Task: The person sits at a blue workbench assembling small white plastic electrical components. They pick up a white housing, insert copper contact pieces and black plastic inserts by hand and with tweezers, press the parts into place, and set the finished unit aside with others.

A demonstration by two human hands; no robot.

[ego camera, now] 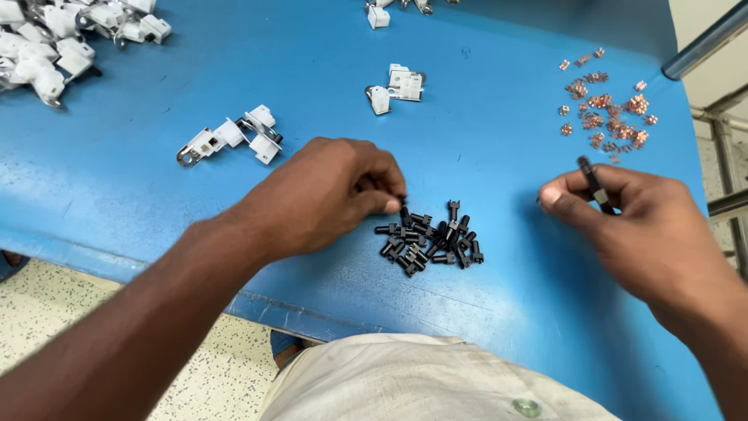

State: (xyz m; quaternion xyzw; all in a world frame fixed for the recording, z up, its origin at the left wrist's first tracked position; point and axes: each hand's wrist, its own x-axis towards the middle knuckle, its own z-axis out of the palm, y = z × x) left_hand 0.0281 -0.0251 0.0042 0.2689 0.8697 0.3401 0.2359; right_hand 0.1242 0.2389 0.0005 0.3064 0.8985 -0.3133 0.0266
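Small black plastic pieces [430, 238] sit heaped at the table's [140, 195] near middle; they look light, rigid, easily scattered, best nipped by the shaft. Left hand [331, 195] pinches one at the pile's left edge. Right hand [623, 214] grips a thin black tool [592, 181], copper bits [608, 113] beyond.

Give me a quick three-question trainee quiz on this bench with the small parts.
1. True or false: the left hand is at the pile of black pins.
2. What does the right hand hold? A) a thin dark tool B) a white bracket C) nothing
3. What colour are the tiny clips at the table's far right?

Key: 1 true; 2 A, the tool is pinched in its fingers; 3 copper.
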